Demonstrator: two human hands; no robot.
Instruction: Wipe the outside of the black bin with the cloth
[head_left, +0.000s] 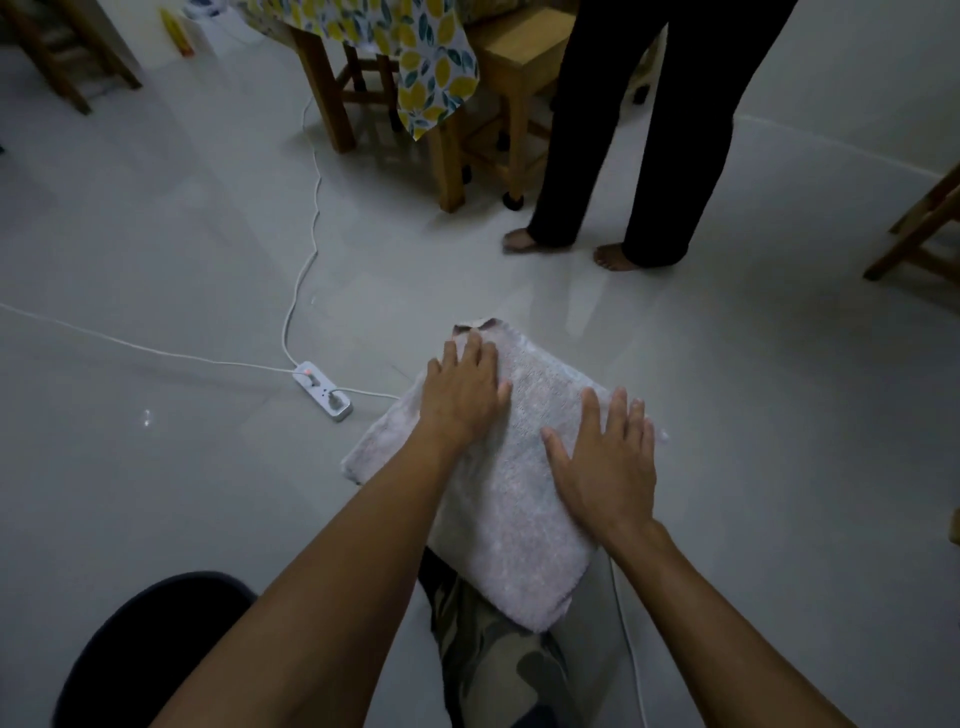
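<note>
A pale folded cloth (519, 499) lies spread over my knee and the grey floor in the middle of the view. My left hand (462, 400) rests flat on its far left part, fingers apart. My right hand (602, 462) lies flat on its right side, fingers also spread. Neither hand grips the cloth. A black rounded shape that looks like the bin (150, 634) sits at the bottom left, partly hidden behind my left forearm.
A white power strip (322, 397) with cables lies on the floor just left of the cloth. A person in dark trousers (623, 156) stands barefoot ahead. Behind are a wooden stool (519, 104) and a table with a lemon-print cover (431, 62). A wooden chair (924, 234) stands at the right edge.
</note>
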